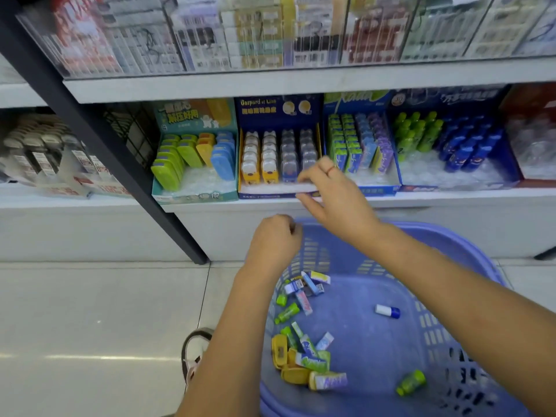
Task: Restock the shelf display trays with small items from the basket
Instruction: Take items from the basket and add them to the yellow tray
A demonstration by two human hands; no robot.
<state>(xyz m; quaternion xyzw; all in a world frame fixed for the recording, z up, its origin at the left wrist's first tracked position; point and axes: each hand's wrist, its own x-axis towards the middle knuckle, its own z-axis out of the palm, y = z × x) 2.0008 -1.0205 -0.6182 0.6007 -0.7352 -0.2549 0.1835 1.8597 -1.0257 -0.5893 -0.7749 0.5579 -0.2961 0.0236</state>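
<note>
Several small items point(305, 353) lie loose in the basket point(436, 233); right hand point(334, 197) reaches the dark-blue tray point(261, 114), fingers point(310, 177) bent over its front row, probably seating a piece, grip unclear; left hand point(273, 239) curls by the rim, contents hidden.

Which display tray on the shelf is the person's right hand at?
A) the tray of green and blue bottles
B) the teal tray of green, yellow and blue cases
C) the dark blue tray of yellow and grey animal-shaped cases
C: the right hand has its fingertips at the front edge of the dark blue tray, just before its grey cases.
</note>
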